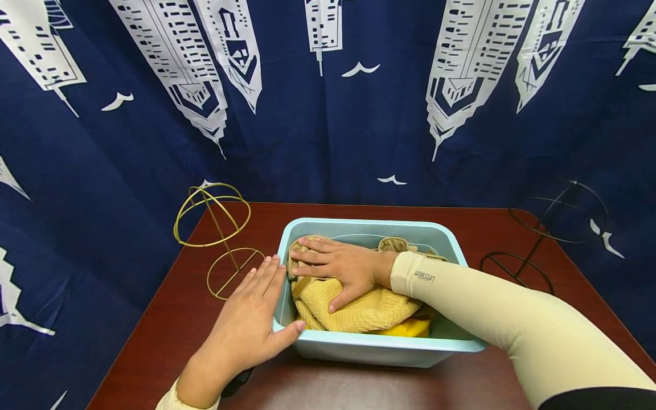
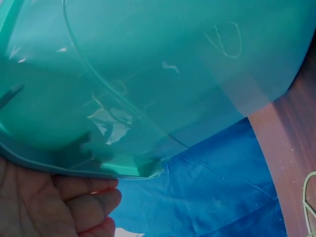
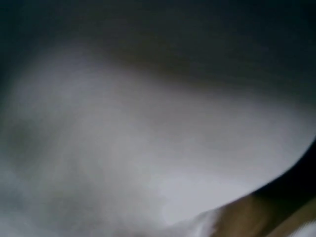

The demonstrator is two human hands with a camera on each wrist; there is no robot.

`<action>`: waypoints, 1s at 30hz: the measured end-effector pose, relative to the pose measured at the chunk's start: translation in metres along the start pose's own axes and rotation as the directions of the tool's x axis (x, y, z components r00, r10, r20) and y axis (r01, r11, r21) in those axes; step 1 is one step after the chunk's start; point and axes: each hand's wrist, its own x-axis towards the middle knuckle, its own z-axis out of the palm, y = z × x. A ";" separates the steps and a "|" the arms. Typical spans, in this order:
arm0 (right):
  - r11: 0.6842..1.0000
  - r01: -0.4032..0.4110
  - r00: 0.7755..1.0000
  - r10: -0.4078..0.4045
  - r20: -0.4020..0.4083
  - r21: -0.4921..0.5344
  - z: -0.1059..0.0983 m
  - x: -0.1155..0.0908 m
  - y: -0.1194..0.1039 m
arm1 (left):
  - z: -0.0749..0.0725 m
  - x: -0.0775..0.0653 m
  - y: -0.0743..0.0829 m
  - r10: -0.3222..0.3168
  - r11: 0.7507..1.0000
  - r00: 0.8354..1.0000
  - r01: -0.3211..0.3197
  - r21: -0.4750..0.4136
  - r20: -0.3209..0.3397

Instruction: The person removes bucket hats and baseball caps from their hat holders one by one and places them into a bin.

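A light blue plastic bin (image 1: 369, 340) stands on the table, holding a yellow knitted item (image 1: 359, 310), tan fabric (image 1: 393, 245) and a bright yellow piece (image 1: 410, 327). My right hand (image 1: 343, 265) lies flat on the cloth inside the bin, fingers spread and pointing left. At the bin's left side, my left hand (image 1: 251, 322) rests on the rim with straight fingers. In the left wrist view, the left hand (image 2: 59, 205) touches the rim from outside, below the bin's glossy wall (image 2: 148, 74). The right wrist view is a blur of pale material.
A gold wire stand (image 1: 225, 239) is to the left of the bin, and a dark wire stand (image 1: 533, 250) to the right. Both are on the reddish-brown table (image 1: 169, 319). Behind hangs a navy curtain (image 1: 328, 131) with white building prints.
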 end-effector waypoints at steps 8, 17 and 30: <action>0.999 -0.038 0.999 0.038 0.010 0.010 0.009 -0.002 -0.001 | 0.000 0.000 0.000 -0.006 1.000 1.000 0.006 0.006 0.006; 0.999 -0.038 0.999 0.038 0.013 0.002 0.019 -0.001 -0.003 | -0.002 -0.002 0.000 -0.020 1.000 1.000 0.020 0.009 0.017; 0.998 -0.068 0.998 0.068 0.005 -0.010 0.040 -0.008 -0.005 | -0.001 -0.002 0.002 -0.025 1.000 1.000 0.025 0.003 0.014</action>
